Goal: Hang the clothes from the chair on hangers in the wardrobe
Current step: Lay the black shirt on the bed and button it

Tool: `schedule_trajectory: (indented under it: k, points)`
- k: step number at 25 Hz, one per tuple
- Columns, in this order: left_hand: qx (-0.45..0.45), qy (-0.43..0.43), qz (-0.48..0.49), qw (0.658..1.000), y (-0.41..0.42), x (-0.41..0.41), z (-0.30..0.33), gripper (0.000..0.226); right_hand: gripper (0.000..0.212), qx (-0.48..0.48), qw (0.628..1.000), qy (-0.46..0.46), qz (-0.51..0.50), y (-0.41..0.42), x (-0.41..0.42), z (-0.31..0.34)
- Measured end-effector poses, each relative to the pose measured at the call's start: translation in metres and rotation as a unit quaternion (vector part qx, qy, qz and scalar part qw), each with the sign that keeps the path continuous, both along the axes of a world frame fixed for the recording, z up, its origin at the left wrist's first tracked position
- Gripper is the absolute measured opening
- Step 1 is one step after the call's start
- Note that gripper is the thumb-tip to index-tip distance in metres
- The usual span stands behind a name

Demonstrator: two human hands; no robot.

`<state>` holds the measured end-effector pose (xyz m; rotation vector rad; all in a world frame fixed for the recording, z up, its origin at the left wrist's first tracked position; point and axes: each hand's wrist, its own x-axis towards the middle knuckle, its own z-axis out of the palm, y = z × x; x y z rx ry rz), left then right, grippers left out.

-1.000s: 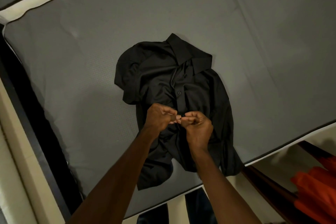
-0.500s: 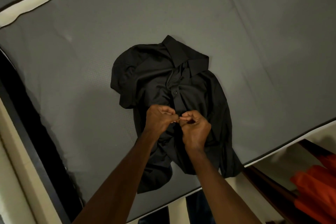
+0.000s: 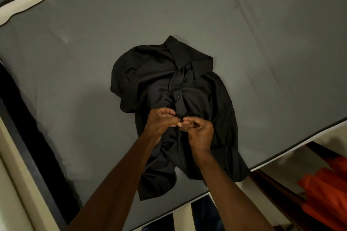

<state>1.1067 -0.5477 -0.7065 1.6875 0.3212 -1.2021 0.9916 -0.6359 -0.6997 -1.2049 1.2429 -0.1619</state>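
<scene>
Still both hands pinch shirt placket; button now visible.

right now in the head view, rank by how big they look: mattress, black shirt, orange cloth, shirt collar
1. mattress
2. black shirt
3. orange cloth, cut off by the frame edge and nearer the camera, so its rank is unsure
4. shirt collar

Dim warm light, soft shadows, wide-angle distortion.
</scene>
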Motion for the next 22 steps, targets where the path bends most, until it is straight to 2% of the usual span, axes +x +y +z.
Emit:
schedule_trajectory:
  k: [4, 6, 14, 17, 20, 22]
  points:
    - [-0.031, 0.012, 0.018, 0.999, 0.001, 0.002, 0.002, 0.021, 0.018, 0.205, 0.975, -0.057, -0.063, -0.014, 0.001, 0.004]
    - [-0.051, 0.005, 0.013, 0.999, 0.001, 0.003, 0.004, 0.022, 0.014, 0.247, 0.965, -0.061, -0.059, -0.021, 0.003, 0.005]
    - [-0.088, -0.151, -0.125, 0.977, -0.031, 0.037, 0.006, 0.029, 0.014, 0.16, 0.986, -0.04, -0.018, -0.055, 0.03, 0.007]
    - [-0.089, -0.197, -0.098, 0.971, -0.058, 0.057, 0.005, 0.027, 0.015, 0.117, 0.99, -0.07, -0.043, -0.076, 0.059, -0.001]
    - [-0.081, -0.199, -0.086, 0.973, -0.075, 0.073, -0.001, 0.041, 0.029, 0.076, 0.994, -0.081, -0.024, -0.091, 0.081, -0.006]
    - [-0.071, -0.191, -0.093, 0.975, -0.072, 0.073, -0.002, 0.048, 0.033, -0.024, 0.999, -0.038, 0.018, -0.091, 0.081, -0.005]
